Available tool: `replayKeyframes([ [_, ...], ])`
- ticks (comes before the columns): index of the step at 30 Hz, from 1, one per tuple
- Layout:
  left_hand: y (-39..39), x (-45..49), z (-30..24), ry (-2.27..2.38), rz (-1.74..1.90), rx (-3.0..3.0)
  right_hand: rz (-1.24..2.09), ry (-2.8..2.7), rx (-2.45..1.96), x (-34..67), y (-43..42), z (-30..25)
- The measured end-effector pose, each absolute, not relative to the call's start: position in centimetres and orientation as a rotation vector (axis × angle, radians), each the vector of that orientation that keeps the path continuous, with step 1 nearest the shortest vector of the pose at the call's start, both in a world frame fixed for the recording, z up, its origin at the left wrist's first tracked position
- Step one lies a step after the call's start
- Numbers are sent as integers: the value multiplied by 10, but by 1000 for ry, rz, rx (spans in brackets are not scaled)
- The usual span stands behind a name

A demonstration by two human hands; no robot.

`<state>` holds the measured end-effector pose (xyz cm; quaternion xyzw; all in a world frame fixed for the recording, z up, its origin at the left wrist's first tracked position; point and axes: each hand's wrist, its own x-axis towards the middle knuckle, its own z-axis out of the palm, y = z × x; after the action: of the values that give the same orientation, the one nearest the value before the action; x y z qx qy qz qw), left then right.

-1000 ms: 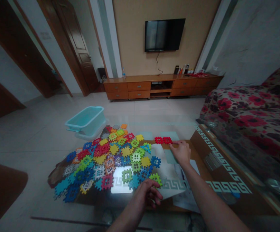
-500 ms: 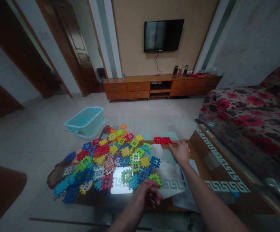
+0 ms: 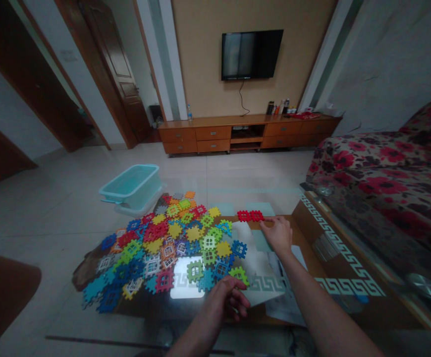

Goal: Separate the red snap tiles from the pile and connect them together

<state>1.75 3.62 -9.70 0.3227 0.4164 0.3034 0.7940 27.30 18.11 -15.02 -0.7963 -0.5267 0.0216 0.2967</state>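
Observation:
A large spread of interlocking plastic waffle-block pieces (image 3: 163,253) in many colours lies on a glass-topped table (image 3: 304,292). My right hand (image 3: 278,234) rests at the far side, its fingertips touching two joined red pieces (image 3: 250,215). I cannot tell whether those fingers grip the pair. Above the near edge of the spread hangs my left hand (image 3: 228,297), fingers loosely curled and empty. Closest to it is a green piece (image 3: 240,275). Sheets of white paper (image 3: 263,280) lie under and beside the spread's right side.
A turquoise plastic tub (image 3: 131,184) stands on the tiled floor beyond the table. A floral sofa (image 3: 375,188) runs along the right. A wooden TV cabinet (image 3: 248,133) stands against the far wall, with a wall-mounted television (image 3: 251,55) above it.
The view has tilted slightly. My hands, the red pair and the other pieces hold the same places.

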Motion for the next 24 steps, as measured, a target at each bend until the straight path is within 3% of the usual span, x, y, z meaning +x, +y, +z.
replayKeyframes([
  [24, 30, 16, -107, 840, 696, 738, 43, -1411, -2117, 273, 180, -151],
])
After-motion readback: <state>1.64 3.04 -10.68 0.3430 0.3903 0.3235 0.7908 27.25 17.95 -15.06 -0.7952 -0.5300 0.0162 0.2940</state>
